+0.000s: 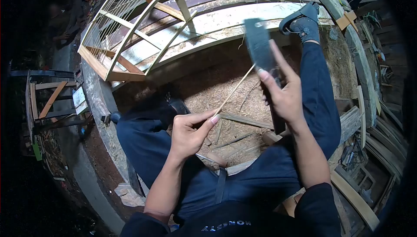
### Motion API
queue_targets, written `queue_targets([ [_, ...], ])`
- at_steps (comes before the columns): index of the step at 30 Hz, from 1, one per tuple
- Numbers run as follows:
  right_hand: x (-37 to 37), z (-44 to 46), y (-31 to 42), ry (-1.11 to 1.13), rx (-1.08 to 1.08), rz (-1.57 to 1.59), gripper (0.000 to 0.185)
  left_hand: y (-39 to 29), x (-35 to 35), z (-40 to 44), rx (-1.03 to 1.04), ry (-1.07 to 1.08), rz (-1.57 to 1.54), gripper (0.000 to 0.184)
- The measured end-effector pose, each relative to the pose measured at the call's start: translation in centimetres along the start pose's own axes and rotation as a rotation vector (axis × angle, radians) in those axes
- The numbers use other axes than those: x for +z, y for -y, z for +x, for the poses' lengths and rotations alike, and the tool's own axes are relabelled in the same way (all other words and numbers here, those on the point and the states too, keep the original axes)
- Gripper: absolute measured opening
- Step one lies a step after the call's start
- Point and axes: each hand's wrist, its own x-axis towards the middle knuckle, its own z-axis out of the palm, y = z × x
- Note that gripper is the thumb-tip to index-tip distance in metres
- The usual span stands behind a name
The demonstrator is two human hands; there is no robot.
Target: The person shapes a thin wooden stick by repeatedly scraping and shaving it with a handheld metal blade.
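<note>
My left hand (pixel 190 136) pinches the near end of a thin bamboo stick (pixel 236 90) between thumb and forefinger. The stick slants up and to the right. Its far end meets the lower part of a broad dark cleaver-like blade (pixel 258 41), by my right thumb. My right hand (pixel 286 100) is closed round the lower part of this tool, with the forefinger stretched along the blade. A hole shows near the blade's top end. The blade is slightly blurred, and I cannot tell whether its edge is cutting the stick.
A curved wooden frame with thin bars (pixel 150 6) rests on the planks (pixel 230 17) ahead. Wood shavings and offcuts (pixel 243 126) lie between my legs. My right foot (pixel 304 24) is on the planks. Wood strips (pixel 382 150) are piled at right, and a small wooden rack (pixel 52 98) stands at left.
</note>
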Motion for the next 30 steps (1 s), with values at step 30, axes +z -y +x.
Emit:
queue_targets([
  [30, 1.6, -0.9, -0.5, 0.032, 0.267, 0.262, 0.021, -0.2, 1.9, 0.0, -0.119, 0.274, -0.314, 0.039],
])
